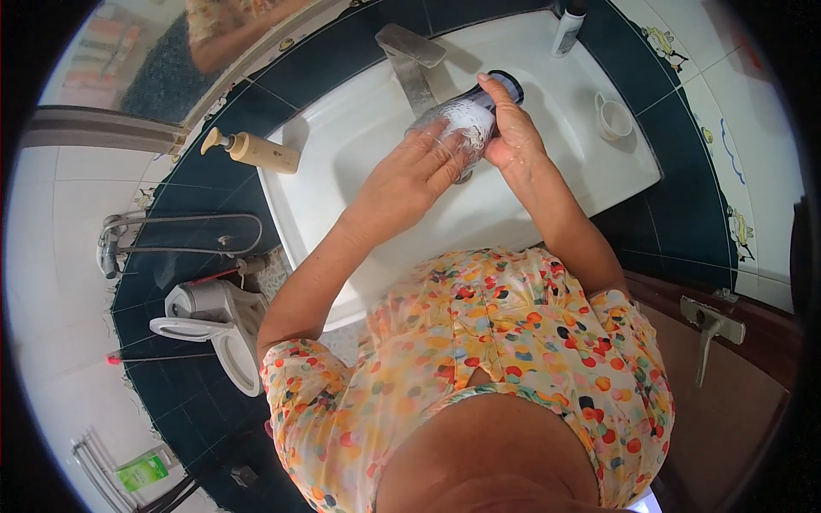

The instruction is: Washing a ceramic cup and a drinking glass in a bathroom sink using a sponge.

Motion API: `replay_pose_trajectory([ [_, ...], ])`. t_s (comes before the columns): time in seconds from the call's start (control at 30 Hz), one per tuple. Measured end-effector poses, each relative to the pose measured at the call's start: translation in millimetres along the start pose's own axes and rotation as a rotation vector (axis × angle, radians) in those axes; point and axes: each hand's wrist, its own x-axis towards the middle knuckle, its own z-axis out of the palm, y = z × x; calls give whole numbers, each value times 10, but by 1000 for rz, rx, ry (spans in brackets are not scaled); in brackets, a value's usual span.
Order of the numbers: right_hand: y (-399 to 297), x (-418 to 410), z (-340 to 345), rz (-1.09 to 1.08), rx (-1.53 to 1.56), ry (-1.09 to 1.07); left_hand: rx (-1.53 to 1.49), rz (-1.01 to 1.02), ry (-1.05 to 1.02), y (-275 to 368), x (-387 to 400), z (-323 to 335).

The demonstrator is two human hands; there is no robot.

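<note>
Over the white washbasin I hold a wet, partly clear vessel with a dark bluish, round end, tilted below the faucet. My right hand grips its side near the dark end, thumb on top. The fingers of my left hand lie spread around the clear, lower end. Whether any fingertips are inside it, I cannot tell. Water glistens over the vessel and on my right wrist. The metal faucet stands just behind, and the drain partly shows below my hands.
A beige pump bottle stands on the basin's left rim. A small white cup and a white bottle with a black cap are on the right side. Beyond the basin at left are a shower hose and a toilet; a door handle is at right.
</note>
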Motion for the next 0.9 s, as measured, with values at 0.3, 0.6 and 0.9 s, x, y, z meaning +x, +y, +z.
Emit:
replay_pose_trajectory([
  [0.3,26,-122,123,-196,-63,-35,-253,-275,126,131,101,228],
  [0.6,-115,-158,-3,-189,-79,-413,-715,-345,233,100,40,169],
  [0.9,85,-88,-7,-156,27,-802,-2301,-671,514,140,143,40],
])
